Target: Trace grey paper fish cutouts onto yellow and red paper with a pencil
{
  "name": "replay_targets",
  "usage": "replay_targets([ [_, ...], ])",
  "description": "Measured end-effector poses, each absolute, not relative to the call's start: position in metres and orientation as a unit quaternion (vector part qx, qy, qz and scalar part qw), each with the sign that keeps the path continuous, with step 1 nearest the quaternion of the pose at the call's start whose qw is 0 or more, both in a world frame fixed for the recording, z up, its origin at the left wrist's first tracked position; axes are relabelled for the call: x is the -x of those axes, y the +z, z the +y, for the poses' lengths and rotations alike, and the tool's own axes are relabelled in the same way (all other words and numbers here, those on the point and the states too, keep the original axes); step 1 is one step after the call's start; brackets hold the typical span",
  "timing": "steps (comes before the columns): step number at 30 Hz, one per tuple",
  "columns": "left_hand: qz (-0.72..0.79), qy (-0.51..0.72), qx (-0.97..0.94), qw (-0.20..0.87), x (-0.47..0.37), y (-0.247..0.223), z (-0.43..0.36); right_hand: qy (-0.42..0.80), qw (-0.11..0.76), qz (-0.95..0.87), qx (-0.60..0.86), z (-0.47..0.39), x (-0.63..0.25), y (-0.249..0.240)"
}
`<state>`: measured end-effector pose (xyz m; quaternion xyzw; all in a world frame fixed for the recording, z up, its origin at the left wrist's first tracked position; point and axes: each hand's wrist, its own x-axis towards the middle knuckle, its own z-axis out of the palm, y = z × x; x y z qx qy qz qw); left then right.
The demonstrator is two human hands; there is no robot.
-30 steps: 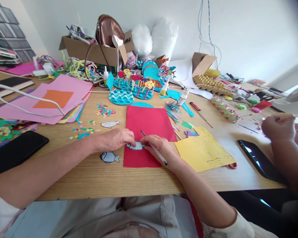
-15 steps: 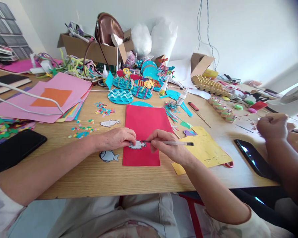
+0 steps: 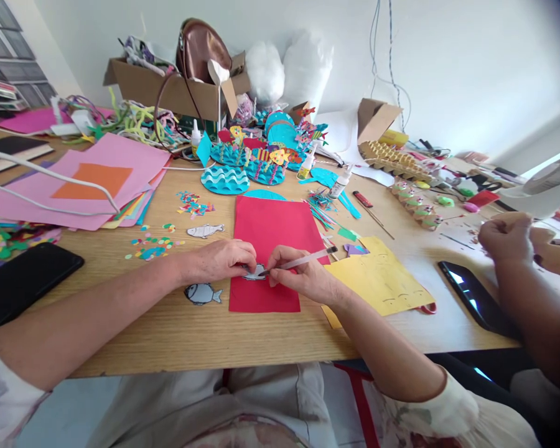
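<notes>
Left hand (image 3: 231,258): fingers bent, tips pressing the small grey paper fish cutout with black outline (image 3: 253,272) flat onto the red rectangular paper sheet (image 3: 280,230), near the sheet's left edge, below its middle. Right hand (image 3: 301,272): closed on a slim clear-barrelled pen (image 3: 303,259), writing end at the cutout. Red sheet lies near the wooden table's (image 3: 168,348) front edge, beside the yellow paper (image 3: 378,280).

I see a craft work place: the wooden tabletop (image 3: 168,339) carries coloured paper sheets (image 3: 135,155), glue bottles (image 3: 307,163), pipe cleaners (image 3: 137,124) and many small paper pieces (image 3: 154,247).
</notes>
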<state>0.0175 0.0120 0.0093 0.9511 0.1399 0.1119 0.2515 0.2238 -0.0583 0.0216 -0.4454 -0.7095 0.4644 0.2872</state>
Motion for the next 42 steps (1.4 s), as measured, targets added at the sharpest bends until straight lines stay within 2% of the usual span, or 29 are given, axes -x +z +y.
replay_targets([
  [6, 0.141, 0.114, -0.951, 0.250, -0.019, 0.005, 0.013, 0.392, 0.296, -0.747, 0.447, -0.059, -0.223, 0.017],
  [19, 0.155, 0.123, -0.944, 0.263, -0.020, 0.004, 0.010, 0.350, 0.262, -0.778, 0.451, -0.059, -0.219, 0.017],
  [42, 0.151, 0.136, -0.943, 0.262, -0.020, -0.003, 0.012, 0.351, 0.262, -0.793, 0.423, -0.055, -0.212, 0.017],
])
